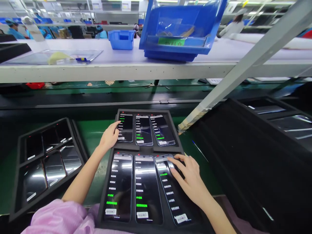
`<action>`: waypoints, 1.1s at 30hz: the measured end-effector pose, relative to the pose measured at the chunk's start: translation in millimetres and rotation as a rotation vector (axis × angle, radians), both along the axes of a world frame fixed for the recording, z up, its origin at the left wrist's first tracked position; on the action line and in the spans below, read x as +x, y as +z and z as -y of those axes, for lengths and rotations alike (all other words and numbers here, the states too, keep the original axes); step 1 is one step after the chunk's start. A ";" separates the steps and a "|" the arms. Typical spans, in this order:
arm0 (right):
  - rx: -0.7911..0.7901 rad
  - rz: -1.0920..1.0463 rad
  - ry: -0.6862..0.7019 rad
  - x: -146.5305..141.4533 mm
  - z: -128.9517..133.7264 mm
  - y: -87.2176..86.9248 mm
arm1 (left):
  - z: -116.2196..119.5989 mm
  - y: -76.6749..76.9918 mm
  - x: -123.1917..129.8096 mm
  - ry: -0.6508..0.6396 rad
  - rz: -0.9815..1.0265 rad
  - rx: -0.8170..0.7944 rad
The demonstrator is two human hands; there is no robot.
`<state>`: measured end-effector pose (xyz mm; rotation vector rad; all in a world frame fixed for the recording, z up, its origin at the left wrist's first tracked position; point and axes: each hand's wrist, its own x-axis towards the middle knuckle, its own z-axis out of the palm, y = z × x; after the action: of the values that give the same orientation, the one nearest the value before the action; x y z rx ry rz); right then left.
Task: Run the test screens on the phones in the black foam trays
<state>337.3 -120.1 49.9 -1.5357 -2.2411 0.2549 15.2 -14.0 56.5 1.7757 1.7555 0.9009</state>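
In front of me lies a black foam tray with several smartphones in two rows, their screens lit with lists of white and green text. My left hand reaches over the tray's left edge, a fingertip at the screen of the back-left phone. Over the upper part of the front-right phone is my right hand, its fingers spread and a fingertip at the screen. Neither hand holds anything. Beside these, the front-left phone and front-middle phone lie flat, each with a white barcode label.
To the left, another black tray holds phones with dark screens. Dark foam trays stand at the right, by a slanted metal post. A shelf ahead carries blue bins. A pen lies on the green surface.
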 end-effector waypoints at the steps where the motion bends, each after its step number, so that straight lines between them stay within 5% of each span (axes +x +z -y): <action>1: 0.009 0.008 0.007 -0.5 -1.4 0.3 | 0.5 0.6 0.2 0.003 -0.021 -0.003; 17: 0.092 0.044 -0.051 -3.8 1.5 5.0 | -5.2 -1.8 -0.9 -0.032 -0.089 -0.079; 25: 0.030 0.015 0.141 -2.7 22.2 18.7 | -4.3 -14.4 -5.1 -0.025 0.018 -0.030; 33: 0.040 0.065 0.160 -4.2 26.0 18.6 | -3.5 -13.9 -3.4 -0.009 0.107 -0.031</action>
<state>333.1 -146.1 68.5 -1.3650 -2.4086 0.2069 11.8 -10.5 42.6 1.6834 1.6842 0.9422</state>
